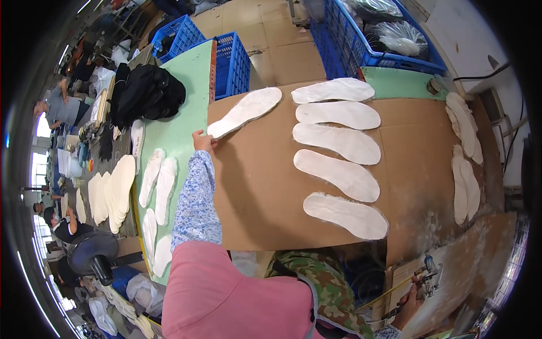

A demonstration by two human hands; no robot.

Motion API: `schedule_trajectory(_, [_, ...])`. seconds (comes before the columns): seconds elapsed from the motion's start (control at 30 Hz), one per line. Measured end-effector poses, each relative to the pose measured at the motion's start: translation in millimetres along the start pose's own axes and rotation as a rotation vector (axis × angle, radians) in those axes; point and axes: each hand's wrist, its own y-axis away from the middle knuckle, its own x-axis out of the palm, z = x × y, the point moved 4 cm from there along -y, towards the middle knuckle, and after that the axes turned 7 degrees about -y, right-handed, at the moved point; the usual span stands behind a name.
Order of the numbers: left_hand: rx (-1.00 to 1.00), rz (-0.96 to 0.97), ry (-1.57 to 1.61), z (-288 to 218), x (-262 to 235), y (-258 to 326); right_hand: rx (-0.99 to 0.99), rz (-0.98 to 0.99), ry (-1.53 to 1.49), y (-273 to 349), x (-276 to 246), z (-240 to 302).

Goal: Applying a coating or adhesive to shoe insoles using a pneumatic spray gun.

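Observation:
My left hand (202, 140) reaches forward and pinches the near end of a white shoe insole (246, 111) lying at the far left of a brown cardboard sheet (259, 186). Several more white insoles (337, 174) lie in a column on the middle of the cardboard. My right hand (414, 299) is low at the right edge, closed on a metal spray gun (428, 276) held beside the table. A stack of white insoles (464, 158) lies along the cardboard's right side.
A green table strip (180, 127) to the left holds more insoles (158, 183) and a black bundle (145, 93). Blue plastic crates (232, 63) stand beyond the table; a larger one (372, 34) holds bagged goods. Other people work at the far left. A fan (93, 254) stands low left.

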Motion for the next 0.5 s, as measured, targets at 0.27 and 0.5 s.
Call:
schedule_trajectory(0.27, [0.541,-0.563,-0.795,17,-30,14,-0.068,-0.003,-0.057,3,4,9])
schedule_trajectory(0.5, [0.752,0.134,-0.264,-52,131,98,0.001,-0.092,-0.025,-7,-48,-14])
